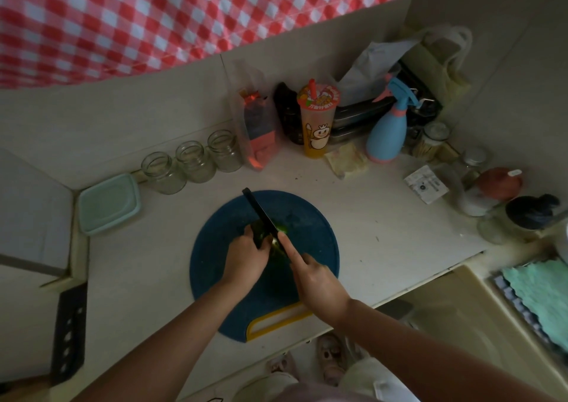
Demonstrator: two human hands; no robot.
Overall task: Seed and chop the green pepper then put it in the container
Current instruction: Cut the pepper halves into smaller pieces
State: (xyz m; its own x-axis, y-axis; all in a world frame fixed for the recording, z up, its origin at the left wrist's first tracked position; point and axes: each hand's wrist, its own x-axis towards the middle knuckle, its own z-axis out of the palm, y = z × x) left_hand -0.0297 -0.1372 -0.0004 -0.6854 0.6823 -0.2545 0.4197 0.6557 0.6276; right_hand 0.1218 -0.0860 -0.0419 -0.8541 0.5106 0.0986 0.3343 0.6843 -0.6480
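Cutting is under way in the middle of the frame. The green pepper [281, 229] lies on the round blue cutting board [227, 226], mostly hidden between the two hands. The left hand [246, 257] curls its fingers over the pepper and pins it down. The right hand [313, 278] grips the black knife [261, 214], forefinger stretched along the spine, with the blade angled toward the upper left and resting across the pepper.

In my judgement the task is at an early or middle stage. The pepper looks to be in one or a few large pieces, and no pile of chopped bits shows on the board. Whether the seeds are already out I cannot tell, as the hands cover that spot. The pale green container [107, 203] sits on the counter [384, 217] at the left of the frame, well apart from the board and apparently lidded, so finishing the chopping and moving the pieces over both remain.
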